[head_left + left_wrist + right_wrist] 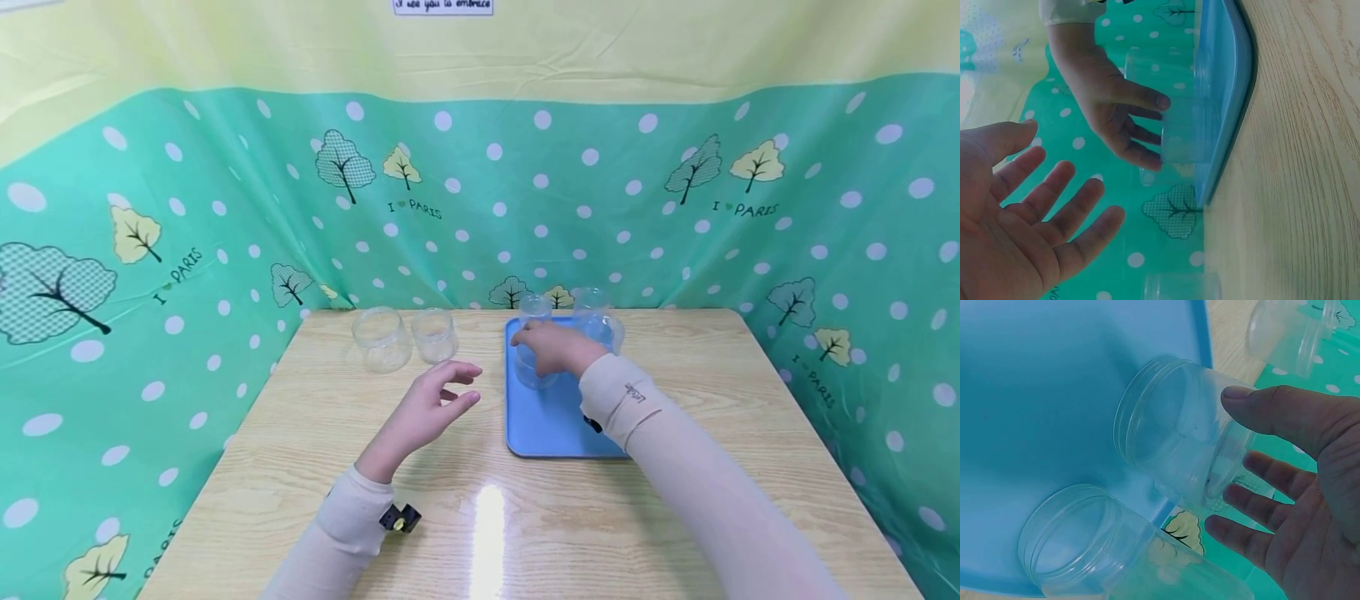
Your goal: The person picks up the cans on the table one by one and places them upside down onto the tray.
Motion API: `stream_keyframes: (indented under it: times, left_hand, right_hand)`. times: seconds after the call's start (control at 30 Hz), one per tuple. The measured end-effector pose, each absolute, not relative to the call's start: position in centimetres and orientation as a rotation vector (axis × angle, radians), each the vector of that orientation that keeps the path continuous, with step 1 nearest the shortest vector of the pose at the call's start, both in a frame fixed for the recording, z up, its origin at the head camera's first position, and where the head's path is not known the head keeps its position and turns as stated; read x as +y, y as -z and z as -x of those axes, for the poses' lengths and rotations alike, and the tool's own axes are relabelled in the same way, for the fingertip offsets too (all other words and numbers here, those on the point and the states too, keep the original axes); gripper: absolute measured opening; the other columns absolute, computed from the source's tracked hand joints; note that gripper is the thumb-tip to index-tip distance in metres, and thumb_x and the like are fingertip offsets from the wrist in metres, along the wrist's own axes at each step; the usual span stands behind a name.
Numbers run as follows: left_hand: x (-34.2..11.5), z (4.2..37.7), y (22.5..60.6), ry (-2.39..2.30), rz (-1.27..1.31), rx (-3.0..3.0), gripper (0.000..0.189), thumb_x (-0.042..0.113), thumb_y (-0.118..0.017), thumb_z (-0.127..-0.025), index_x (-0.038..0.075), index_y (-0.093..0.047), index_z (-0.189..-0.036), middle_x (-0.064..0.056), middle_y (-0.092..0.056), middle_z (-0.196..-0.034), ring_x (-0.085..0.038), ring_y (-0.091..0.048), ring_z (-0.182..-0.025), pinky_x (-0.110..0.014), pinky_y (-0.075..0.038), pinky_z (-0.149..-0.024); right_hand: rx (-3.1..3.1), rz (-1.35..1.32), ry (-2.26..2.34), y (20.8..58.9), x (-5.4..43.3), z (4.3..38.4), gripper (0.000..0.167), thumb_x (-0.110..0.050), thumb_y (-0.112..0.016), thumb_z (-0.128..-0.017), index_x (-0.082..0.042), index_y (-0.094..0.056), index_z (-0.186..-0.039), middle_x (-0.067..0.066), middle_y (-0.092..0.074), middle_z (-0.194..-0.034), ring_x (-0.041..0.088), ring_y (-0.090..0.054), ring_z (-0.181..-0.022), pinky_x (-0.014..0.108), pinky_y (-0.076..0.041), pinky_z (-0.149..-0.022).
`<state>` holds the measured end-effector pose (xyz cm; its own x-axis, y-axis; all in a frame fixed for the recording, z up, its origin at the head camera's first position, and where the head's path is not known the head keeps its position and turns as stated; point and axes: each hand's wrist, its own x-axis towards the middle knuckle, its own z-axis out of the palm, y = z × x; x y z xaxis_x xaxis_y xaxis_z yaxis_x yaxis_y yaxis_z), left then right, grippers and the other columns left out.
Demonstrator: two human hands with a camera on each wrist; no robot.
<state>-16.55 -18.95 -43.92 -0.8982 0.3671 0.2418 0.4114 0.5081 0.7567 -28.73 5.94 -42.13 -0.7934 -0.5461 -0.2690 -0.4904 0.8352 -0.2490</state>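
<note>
My right hand (553, 346) hovers over a clear plastic jar (1172, 419) standing mouth-down on the blue tray (555, 425). Its thumb and fingertips lie at opposite sides of the jar's upper end, fingers spread and only lightly bent; whether they touch it is hard to tell. Another clear jar (1079, 544) stands close beside it. Left of the tray, my left hand (431, 408) is in the air, fingers loosely bent and apart, palm bare in the left wrist view. Nothing is in it.
Several clear containers share the tray's far part, including a jar (535, 307) and a jar (591, 302) at the back. Left of the tray, a wide jar (381, 340) and a smaller jar (435, 336) stand on the wooden table (300, 467). A patterned green curtain (480, 183) closes the back and sides.
</note>
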Motion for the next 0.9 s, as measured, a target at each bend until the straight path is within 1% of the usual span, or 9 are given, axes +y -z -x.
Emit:
stream_keyframes:
  times: [0.23, 0.4, 0.5, 0.6, 0.73, 0.9]
  left_hand:
    - [-18.9, 16.6, 44.0, 1.384, 0.701, -2.673, 0.033, 0.022, -0.07, -0.099, 0.013, -0.065, -0.131, 0.0, -0.066, -0.127, -0.02, -0.064, -0.118, -0.041, -0.06, -0.089]
    - [-18.8, 16.7, 44.2, 1.376, 0.706, -2.677, 0.033, 0.022, -0.07, -0.099, 0.012, -0.065, -0.131, -0.002, -0.066, -0.128, -0.019, -0.064, -0.118, -0.038, -0.06, -0.088]
    - [-18.9, 16.7, 44.3, 1.367, 0.704, -2.688, 0.034, 0.023, -0.069, -0.1, 0.012, -0.065, -0.132, -0.004, -0.066, -0.129, -0.019, -0.064, -0.118, -0.036, -0.059, -0.088]
    - [-18.9, 16.7, 44.5, 1.364, 0.698, -2.696, 0.034, 0.025, -0.069, -0.1, 0.013, -0.065, -0.132, -0.003, -0.066, -0.129, -0.019, -0.064, -0.118, -0.034, -0.059, -0.088]
    - [-18.9, 16.7, 44.5, 1.372, 0.692, -2.693, 0.035, 0.026, -0.069, -0.1, 0.015, -0.065, -0.132, 0.002, -0.066, -0.128, -0.018, -0.064, -0.118, -0.035, -0.059, -0.089]
    - [-18.8, 16.7, 44.4, 1.367, 0.705, -2.685, 0.034, 0.026, -0.069, -0.1, 0.015, -0.065, -0.132, 0.002, -0.066, -0.128, -0.018, -0.064, -0.118, -0.035, -0.059, -0.088]
  right_hand:
    - [2.697, 0.811, 0.219, 41.7, 6.2, 28.5, 0.068, -0.002, -0.074, -0.089, -0.022, -0.052, -0.15, 0.013, -0.037, -0.162, 0.035, -0.043, -0.144, 0.045, -0.056, -0.098]
    - [2.709, 0.859, 0.215, 41.1, 6.6, 27.9, 0.064, -0.005, -0.073, -0.091, -0.021, -0.054, -0.149, 0.013, -0.037, -0.162, 0.037, -0.042, -0.144, 0.046, -0.058, -0.096]
    - [2.73, 0.907, 0.215, 40.9, 6.9, 27.6, 0.062, -0.006, -0.074, -0.091, -0.02, -0.055, -0.148, 0.012, -0.04, -0.161, 0.037, -0.041, -0.145, 0.047, -0.057, -0.098]
    - [2.751, 0.955, 0.212, 40.8, 7.2, 27.3, 0.061, -0.008, -0.074, -0.091, -0.021, -0.056, -0.147, 0.01, -0.042, -0.159, 0.036, -0.04, -0.146, 0.047, -0.056, -0.1]
    - [2.775, 1.023, 0.212, 40.4, 7.4, 26.8, 0.06, -0.008, -0.074, -0.091, -0.019, -0.055, -0.147, 0.01, -0.044, -0.158, 0.035, -0.04, -0.146, 0.047, -0.056, -0.099]
    - [2.82, 1.105, 0.196, 39.9, 7.6, 25.9, 0.059, -0.012, -0.077, -0.091, -0.019, -0.056, -0.146, 0.008, -0.048, -0.154, 0.032, -0.043, -0.144, 0.048, -0.052, -0.105]
